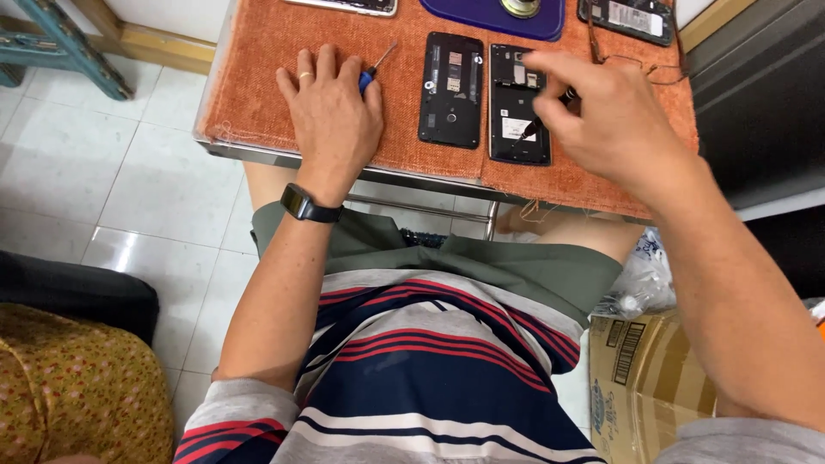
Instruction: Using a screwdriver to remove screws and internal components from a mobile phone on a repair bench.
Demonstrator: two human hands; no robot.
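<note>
Resting flat with fingers spread on the orange cloth [258, 86], the left hand [331, 116] covers a blue-handled screwdriver [371, 73], while the right hand [601, 112] pinches a dark tool [537, 125] over the opened phone [518, 107], just beside its black back cover [451, 90].

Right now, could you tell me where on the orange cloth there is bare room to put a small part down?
Bare orange cloth lies left of the left hand, out to the table edge. A thin strip runs below the two opened phones. The right hand and the far edge are crowded.
</note>
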